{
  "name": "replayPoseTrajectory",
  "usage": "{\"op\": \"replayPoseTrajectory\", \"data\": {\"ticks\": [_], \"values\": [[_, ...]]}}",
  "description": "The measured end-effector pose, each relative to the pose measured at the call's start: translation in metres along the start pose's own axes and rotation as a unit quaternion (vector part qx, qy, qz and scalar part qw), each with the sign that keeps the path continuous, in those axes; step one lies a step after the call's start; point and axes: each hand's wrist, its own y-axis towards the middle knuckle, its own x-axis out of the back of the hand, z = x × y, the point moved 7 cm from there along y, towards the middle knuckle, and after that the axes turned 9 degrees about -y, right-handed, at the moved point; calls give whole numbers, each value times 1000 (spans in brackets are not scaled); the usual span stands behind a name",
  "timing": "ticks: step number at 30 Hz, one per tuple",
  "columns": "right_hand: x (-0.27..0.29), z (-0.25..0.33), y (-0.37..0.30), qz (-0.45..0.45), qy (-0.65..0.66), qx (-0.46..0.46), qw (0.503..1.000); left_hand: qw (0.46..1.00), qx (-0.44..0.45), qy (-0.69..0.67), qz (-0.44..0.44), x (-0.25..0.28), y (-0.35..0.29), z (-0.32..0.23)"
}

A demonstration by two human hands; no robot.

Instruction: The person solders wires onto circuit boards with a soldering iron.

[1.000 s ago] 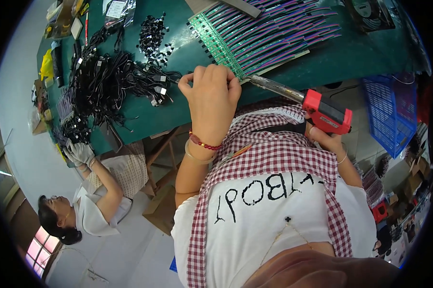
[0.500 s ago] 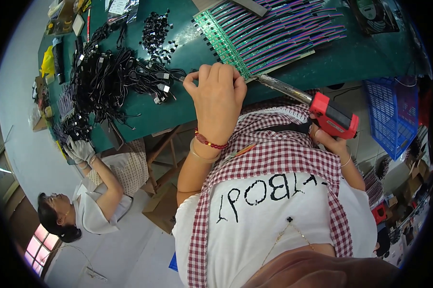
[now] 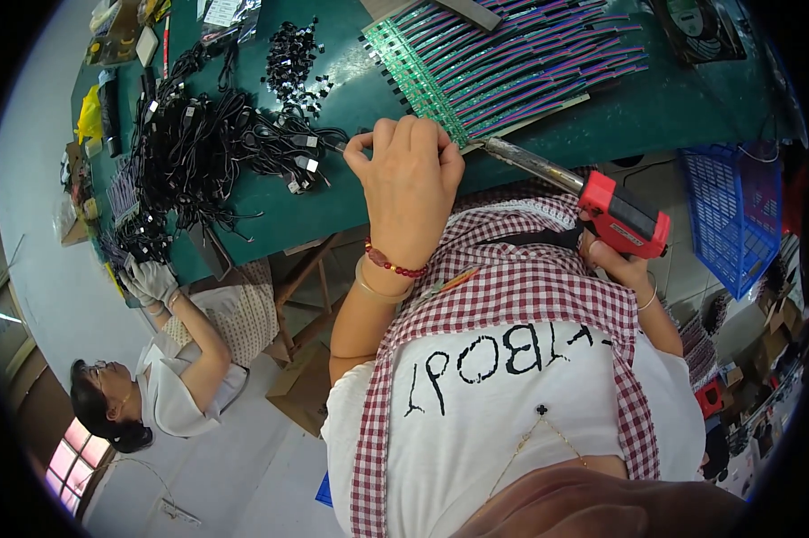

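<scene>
My left hand (image 3: pixel 409 175) is closed at the near edge of the green circuit board panel (image 3: pixel 404 67), pinching a black cable (image 3: pixel 337 146) between thumb and forefinger. The cable's far end under the fingers is hidden. My right hand (image 3: pixel 612 262) grips a red and black soldering gun (image 3: pixel 624 215). Its long metal barrel points left, with the tip close to the panel's near corner, beside my left fingers; contact there cannot be made out. Rows of pink, blue and black wires (image 3: pixel 548 72) run rightward from the panel.
A tangled heap of black cables (image 3: pixel 198 134) lies left on the green table (image 3: pixel 350 90), with small black parts (image 3: pixel 292 67) behind it. A grey bar (image 3: pixel 471 13) rests across the wires. A blue crate (image 3: pixel 727 215) stands right. A gloved co-worker (image 3: pixel 153 377) sits left.
My left hand and the soldering gun's barrel have shifted very slightly near the panel's corner. Both grips stay the same.
</scene>
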Motion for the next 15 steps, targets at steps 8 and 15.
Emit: {"op": "replayPoseTrajectory", "data": {"ticks": [8,15], "values": [[0,4,2,-11,4,10,1000,1000,-3,8,-3,0,0,0],[0,14,5,-32,43,-19,998,1000,3,-5,-11,1,0,0]]}}
